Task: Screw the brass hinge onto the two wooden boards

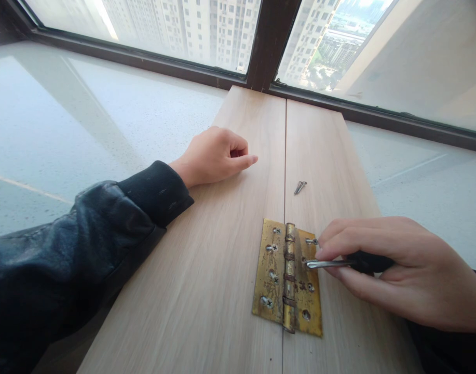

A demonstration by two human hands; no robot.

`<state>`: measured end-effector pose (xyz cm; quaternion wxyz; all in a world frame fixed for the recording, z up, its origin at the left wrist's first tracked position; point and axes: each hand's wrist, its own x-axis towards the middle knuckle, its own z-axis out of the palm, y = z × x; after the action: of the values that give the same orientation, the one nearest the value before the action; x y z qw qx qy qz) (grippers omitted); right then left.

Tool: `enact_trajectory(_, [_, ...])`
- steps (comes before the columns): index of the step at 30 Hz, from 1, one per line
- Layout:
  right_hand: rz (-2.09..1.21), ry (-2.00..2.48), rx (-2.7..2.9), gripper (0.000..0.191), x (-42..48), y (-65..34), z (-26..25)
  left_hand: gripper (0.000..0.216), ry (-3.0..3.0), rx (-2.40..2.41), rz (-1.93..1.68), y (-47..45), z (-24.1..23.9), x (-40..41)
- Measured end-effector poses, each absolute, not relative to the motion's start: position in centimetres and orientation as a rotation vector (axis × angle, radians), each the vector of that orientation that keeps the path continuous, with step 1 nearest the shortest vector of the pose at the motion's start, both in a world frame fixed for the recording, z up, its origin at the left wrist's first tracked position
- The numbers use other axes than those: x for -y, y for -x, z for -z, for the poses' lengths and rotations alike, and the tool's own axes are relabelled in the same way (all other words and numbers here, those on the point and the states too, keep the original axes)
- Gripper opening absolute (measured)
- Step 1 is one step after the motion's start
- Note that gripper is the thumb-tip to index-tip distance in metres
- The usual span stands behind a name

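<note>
A worn brass butt hinge (289, 259) lies open across the seam between two pale wooden boards. Screws sit in the left leaf's holes, and one screw (311, 241) stands in the top hole of the right leaf. The two lower right holes hold no screw. My right hand (393, 265) is closed round a screwdriver (331, 264), its metal tip pointing left over the right leaf. A small threaded piece shows beside that tip, partly hidden by a finger. My left hand (216, 156) rests on the left board, fingers curled, nothing visible in it.
Loose screws (300, 187) lie on the right board (319, 145) above the hinge. The left board (206, 249) runs beside it to the dark window frame (259, 52). A speckled white sill (85, 124) spreads on both sides.
</note>
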<state>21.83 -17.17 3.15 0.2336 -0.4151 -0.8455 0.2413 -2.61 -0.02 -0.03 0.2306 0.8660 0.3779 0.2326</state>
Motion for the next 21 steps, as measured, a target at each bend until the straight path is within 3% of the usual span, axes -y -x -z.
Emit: enact_trajectory(21, [-0.668,1.124,2.355,0.016,17.49,-21.71,-3.16,0.034,-2.357,-1.102,-0.583,2.40,-0.33,0.30])
